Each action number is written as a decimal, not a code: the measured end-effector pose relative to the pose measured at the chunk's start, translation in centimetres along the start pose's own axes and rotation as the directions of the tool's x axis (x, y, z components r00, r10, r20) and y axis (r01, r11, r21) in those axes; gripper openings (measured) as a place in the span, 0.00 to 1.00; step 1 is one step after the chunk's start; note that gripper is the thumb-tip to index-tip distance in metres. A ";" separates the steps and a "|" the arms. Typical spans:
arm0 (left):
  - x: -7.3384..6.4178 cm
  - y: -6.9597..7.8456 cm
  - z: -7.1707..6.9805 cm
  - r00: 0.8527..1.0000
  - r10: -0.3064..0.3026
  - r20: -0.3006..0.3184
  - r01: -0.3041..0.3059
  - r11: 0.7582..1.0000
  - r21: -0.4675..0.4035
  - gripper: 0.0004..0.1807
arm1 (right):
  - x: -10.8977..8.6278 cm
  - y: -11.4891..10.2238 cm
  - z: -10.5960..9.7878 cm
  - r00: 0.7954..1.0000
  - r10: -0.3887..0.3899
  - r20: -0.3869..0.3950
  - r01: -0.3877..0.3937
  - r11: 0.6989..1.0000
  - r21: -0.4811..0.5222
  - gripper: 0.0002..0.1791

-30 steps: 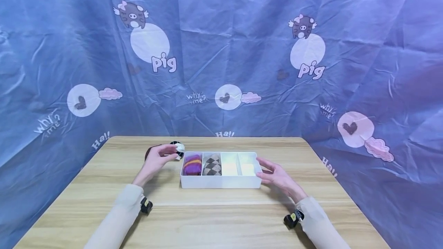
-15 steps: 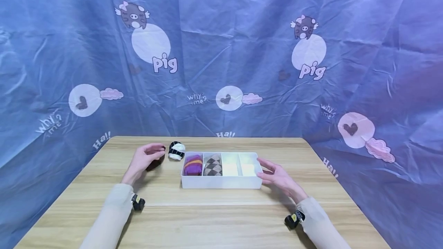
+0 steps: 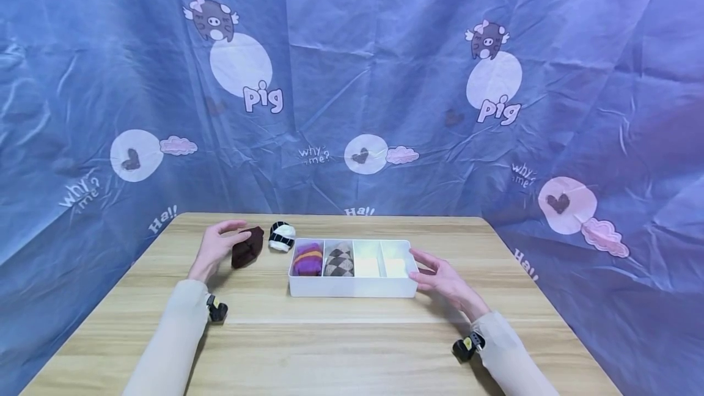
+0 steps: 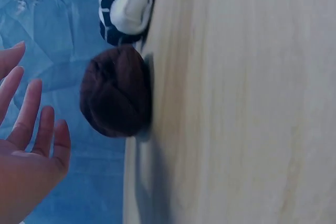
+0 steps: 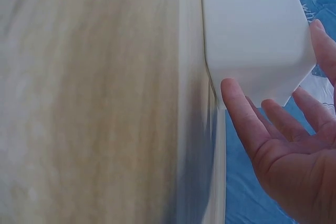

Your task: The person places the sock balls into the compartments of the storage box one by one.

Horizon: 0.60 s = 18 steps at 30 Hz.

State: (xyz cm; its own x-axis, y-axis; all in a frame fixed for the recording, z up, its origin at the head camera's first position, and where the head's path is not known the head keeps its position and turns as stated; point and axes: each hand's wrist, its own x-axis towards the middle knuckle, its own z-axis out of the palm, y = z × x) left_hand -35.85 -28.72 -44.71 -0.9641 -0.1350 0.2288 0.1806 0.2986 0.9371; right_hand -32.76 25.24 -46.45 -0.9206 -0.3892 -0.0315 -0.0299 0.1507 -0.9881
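Observation:
My left hand (image 3: 216,247) hovers beside a dark brown rolled sock (image 3: 247,249) on the table; in the left wrist view its fingers (image 4: 31,114) are spread and apart from that brown bundle. Just right of it lies a black-and-white rolled sock (image 3: 282,236). A white divided box (image 3: 352,286) stands at the table's middle. Its leftmost compartment holds a purple rolled sock with an orange band (image 3: 307,260), and the neighbouring one a grey-brown argyle rolled sock (image 3: 339,261). The two right compartments hold nothing visible. With nearly straight fingers, my right hand (image 3: 448,283) touches the box's right end.
The light wooden table (image 3: 330,353) ends at a back edge close behind the socks. Beyond it hangs a blue cloth (image 3: 352,78) printed with pigs and hearts, which also runs along both sides.
My left hand has moved left, away from the black-and-white rolled sock to the brown one, uncovering both. My right hand and the box have stayed in place.

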 end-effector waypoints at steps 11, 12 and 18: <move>1.3 -0.9 0.2 0.995 -0.018 0.095 0.011 0.997 0.079 0.32 | -0.1 -0.2 0.0 1.000 0.001 -0.005 -0.001 1.000 -0.009 0.43; 1.4 -0.9 0.4 0.995 -0.029 0.098 0.021 0.996 0.081 0.33 | -0.1 -0.2 0.0 1.000 0.001 -0.005 -0.001 1.000 -0.009 0.43; 1.7 -1.4 1.0 0.987 -0.078 0.141 0.060 0.990 0.129 0.34 | -0.1 0.0 -0.1 1.000 0.000 -0.010 0.000 1.000 -0.004 0.43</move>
State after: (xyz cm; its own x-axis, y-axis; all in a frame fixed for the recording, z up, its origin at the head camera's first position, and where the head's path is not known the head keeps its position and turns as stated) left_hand -37.90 -28.43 -45.94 -0.9930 -0.0236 0.1158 0.0961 0.4090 0.9075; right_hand -32.69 25.33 -46.43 -0.9245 -0.3801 -0.0298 -0.0315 0.1542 -0.9875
